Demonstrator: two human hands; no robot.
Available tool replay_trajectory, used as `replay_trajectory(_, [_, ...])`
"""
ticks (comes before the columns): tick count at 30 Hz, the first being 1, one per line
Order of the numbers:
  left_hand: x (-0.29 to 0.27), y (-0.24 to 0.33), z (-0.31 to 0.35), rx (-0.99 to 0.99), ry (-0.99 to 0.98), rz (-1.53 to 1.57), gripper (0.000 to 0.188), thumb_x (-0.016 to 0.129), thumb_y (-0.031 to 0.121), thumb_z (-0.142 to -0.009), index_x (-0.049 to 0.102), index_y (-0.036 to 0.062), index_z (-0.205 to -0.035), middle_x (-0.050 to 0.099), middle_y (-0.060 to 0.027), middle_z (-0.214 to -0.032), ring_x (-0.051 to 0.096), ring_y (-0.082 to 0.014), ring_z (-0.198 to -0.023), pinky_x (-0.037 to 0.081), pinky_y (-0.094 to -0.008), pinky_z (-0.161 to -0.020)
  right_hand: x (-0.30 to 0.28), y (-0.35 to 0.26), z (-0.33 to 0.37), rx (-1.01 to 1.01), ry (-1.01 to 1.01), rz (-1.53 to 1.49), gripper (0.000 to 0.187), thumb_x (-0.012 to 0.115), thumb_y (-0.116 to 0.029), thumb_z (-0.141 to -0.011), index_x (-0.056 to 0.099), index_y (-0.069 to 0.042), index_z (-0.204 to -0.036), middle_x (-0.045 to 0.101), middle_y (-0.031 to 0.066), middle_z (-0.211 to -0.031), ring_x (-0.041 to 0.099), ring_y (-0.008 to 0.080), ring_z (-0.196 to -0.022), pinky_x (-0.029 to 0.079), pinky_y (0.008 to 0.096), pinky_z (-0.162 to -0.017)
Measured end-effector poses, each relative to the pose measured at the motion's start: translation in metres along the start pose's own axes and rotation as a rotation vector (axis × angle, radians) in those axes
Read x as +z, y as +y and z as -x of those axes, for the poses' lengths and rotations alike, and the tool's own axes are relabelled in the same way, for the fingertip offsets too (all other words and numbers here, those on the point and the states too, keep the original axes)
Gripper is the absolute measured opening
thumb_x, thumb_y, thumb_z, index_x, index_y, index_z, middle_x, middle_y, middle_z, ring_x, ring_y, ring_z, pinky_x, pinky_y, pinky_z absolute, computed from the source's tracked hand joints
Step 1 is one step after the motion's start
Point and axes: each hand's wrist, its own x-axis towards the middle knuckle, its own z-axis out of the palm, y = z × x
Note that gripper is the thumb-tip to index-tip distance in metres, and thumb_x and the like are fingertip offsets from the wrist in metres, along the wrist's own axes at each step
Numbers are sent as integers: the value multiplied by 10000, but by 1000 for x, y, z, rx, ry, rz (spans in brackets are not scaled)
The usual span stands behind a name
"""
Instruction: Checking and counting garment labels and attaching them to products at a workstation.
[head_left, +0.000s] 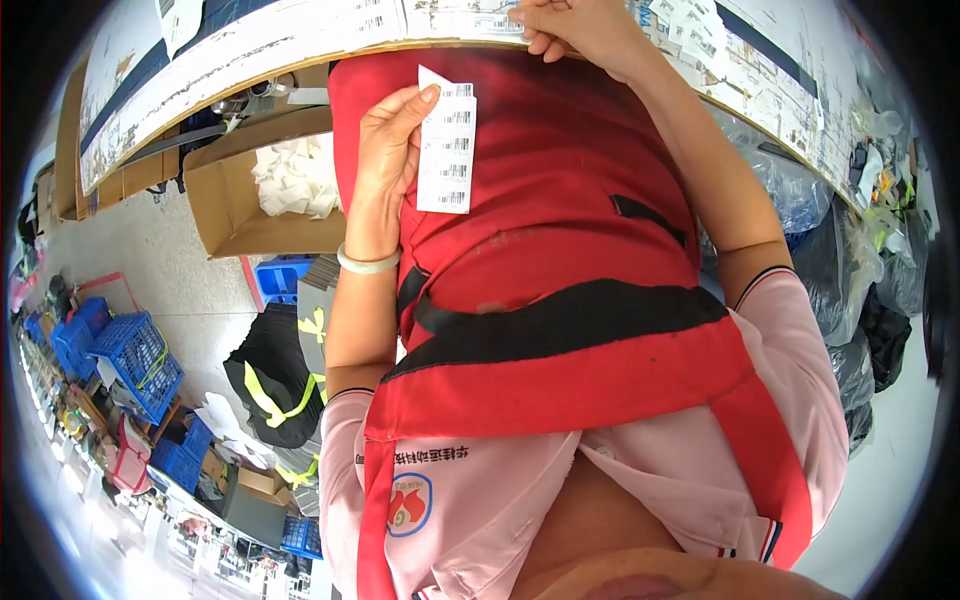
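Observation:
In front of the red apron (540, 180), my left hand (392, 125) holds a strip of white barcode labels (446, 160). Its thumb presses on the upper part of the strip, and a pale bangle (368, 262) circles that wrist. The strip hangs down in one column of several labels. At the worktable's near edge, my right hand (580, 28) has its fingers curled and pinched together. Their tips meet the end of a barcode label (490, 24) on the table's edge; whether they grip it or something else is hidden.
The scuffed white worktable (270, 42) spans the top. Below its left side, an open cardboard box (222, 205) holds white paper pieces (298, 178). Blue crates (140, 365) and black fabric (275, 375) are at left. Plastic bags (815, 270) crowd the right side.

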Motion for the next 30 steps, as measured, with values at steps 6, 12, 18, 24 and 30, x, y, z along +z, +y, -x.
replay_trajectory(6, [-2, 0, -1, -15, -14, 3, 159, 696, 71, -908, 694, -49, -1011, 731, -130, -891, 708, -160, -745, 586, -254, -665, 3, 6, -5, 9, 20, 0, 187, 645, -115, -931, 658, 70, -901, 663, 113, -718, 649, 161, -582, 531, 260, -502])
replay_trajectory(12, [1, 0, 0, 8, -29, 6, 151, 685, 70, -916, 694, -48, -1008, 731, -126, -887, 707, -155, -741, 584, -246, -655, 3, 5, -5, 33, 10, 14, 189, 640, -107, -929, 659, 80, -915, 664, 114, -727, 649, 162, -579, 532, 258, -500])
replay_trajectory(18, [-4, -1, -2, -3, -47, 6, 147, 684, 73, -918, 697, -46, -1003, 731, -128, -900, 708, -159, -751, 587, -253, -665, 5, 0, -3, 38, 23, 15, 182, 634, -101, -928, 660, 79, -914, 666, 115, -731, 648, 161, -573, 533, 259, -499])
replay_trajectory(24, [0, -1, -1, 18, -27, 3, 150, 688, 72, -915, 697, -46, -1008, 731, -132, -903, 710, -165, -760, 590, -257, -674, 4, -1, -4, 44, 25, 50, 187, 637, -107, -926, 661, 78, -913, 668, 115, -735, 650, 162, -574, 534, 260, -503])
replay_trajectory(30, [-4, -1, -1, 7, -29, 11, 150, 688, 65, -912, 696, -47, -1012, 731, -134, -904, 713, -171, -766, 593, -263, -679, 9, -8, 1, -6, 15, 138, 207, 623, -112, -928, 648, 94, -916, 664, 119, -719, 645, 156, -569, 527, 263, -500])
